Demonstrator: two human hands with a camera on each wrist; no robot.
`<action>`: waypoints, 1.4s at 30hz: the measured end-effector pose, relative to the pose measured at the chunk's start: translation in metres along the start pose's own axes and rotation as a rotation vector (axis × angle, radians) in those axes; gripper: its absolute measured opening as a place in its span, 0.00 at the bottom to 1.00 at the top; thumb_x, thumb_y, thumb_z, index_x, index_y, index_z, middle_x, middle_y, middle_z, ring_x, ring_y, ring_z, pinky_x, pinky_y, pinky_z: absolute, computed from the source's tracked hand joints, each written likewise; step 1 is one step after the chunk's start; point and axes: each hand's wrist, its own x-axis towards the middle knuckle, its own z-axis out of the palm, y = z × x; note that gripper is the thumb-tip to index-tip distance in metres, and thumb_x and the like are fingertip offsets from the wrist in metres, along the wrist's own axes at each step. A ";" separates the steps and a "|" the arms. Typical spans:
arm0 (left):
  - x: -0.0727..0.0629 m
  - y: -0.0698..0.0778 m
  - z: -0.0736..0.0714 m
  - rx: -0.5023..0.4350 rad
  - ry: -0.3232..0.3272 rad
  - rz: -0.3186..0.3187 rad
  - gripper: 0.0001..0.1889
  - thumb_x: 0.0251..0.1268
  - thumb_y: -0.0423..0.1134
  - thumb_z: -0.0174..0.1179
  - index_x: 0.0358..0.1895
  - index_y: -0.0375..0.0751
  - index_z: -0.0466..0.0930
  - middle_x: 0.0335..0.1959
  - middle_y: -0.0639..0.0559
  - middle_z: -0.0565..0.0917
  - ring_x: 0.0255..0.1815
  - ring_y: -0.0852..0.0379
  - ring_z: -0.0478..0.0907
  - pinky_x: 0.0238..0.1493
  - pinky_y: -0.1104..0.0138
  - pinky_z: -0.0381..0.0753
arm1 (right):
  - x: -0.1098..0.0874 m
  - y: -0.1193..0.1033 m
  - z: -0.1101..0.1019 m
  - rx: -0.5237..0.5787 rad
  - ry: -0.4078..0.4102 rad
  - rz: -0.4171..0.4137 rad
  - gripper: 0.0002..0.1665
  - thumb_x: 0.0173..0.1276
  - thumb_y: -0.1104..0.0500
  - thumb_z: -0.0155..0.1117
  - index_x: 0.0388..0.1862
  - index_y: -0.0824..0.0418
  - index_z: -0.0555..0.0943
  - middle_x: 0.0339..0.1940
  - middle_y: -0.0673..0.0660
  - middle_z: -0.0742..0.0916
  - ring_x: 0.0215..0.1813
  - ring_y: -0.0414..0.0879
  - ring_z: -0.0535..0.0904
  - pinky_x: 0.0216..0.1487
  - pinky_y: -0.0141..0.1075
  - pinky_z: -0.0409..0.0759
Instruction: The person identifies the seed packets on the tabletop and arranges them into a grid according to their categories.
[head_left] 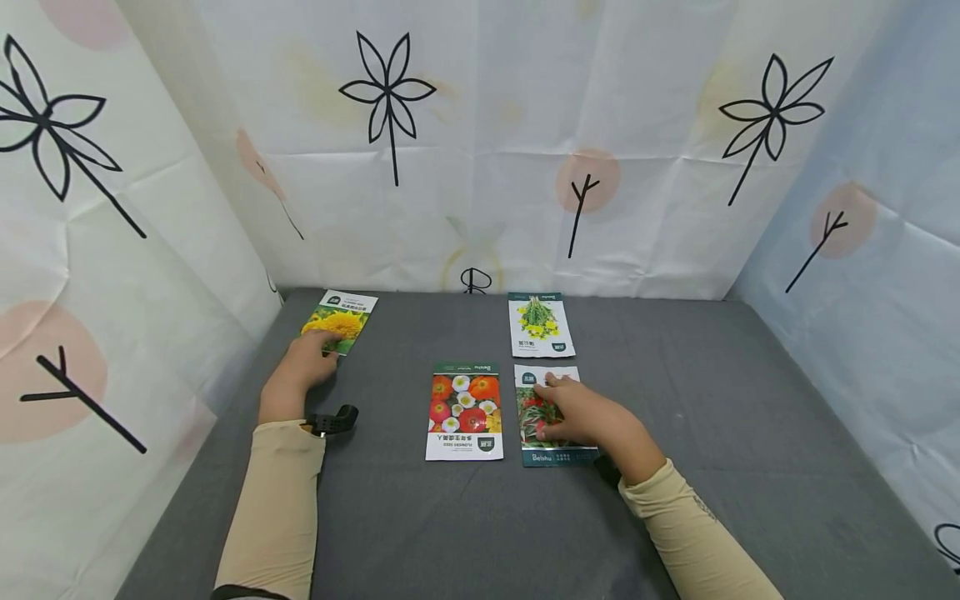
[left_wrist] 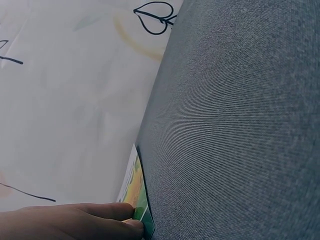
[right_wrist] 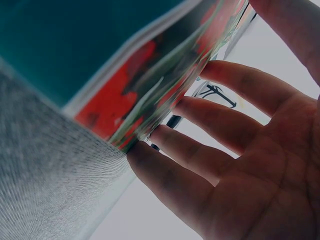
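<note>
At the table's far left lies a seed packet with a yellow flower (head_left: 339, 323). My left hand (head_left: 302, 367) touches its near part; in the left wrist view two fairly straight fingers (left_wrist: 107, 212) rest at the packet's lower end, and the thumb's contact is unclear. Right of centre, my right hand (head_left: 588, 412) lies over a seed packet with red flowers and a teal band (head_left: 558, 457). Its spread, nearly straight fingertips touch that packet's face, as the right wrist view shows, with the palm (right_wrist: 280, 185) off it. Part of the red print is hidden under the hand.
A poppy seed packet (head_left: 465, 412) lies left of the right hand. Beyond that hand is a packet with yellow blossoms on green stems (head_left: 542, 327). Grey cloth covers the table (head_left: 420, 525). White printed curtains (head_left: 480, 217) stand along the back and both sides.
</note>
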 end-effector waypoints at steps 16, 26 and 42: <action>0.000 0.003 0.001 -0.003 -0.001 0.005 0.26 0.79 0.34 0.51 0.76 0.31 0.71 0.79 0.25 0.65 0.78 0.22 0.60 0.76 0.29 0.60 | 0.001 0.001 0.001 0.000 0.001 -0.009 0.47 0.70 0.48 0.77 0.81 0.63 0.70 0.85 0.70 0.66 0.85 0.70 0.59 0.81 0.63 0.64; 0.000 0.006 0.002 -0.004 0.002 0.002 0.26 0.79 0.34 0.51 0.76 0.31 0.71 0.79 0.26 0.65 0.78 0.23 0.61 0.76 0.29 0.61 | 0.001 0.002 0.001 0.002 0.004 -0.002 0.48 0.70 0.47 0.77 0.82 0.62 0.70 0.85 0.69 0.66 0.86 0.70 0.59 0.81 0.63 0.64; 0.000 0.009 0.003 -0.009 0.003 0.005 0.26 0.78 0.33 0.52 0.76 0.30 0.71 0.79 0.26 0.66 0.79 0.25 0.62 0.77 0.30 0.61 | 0.000 0.000 0.000 0.007 0.002 -0.007 0.47 0.70 0.48 0.77 0.81 0.63 0.69 0.85 0.70 0.66 0.85 0.70 0.59 0.81 0.63 0.64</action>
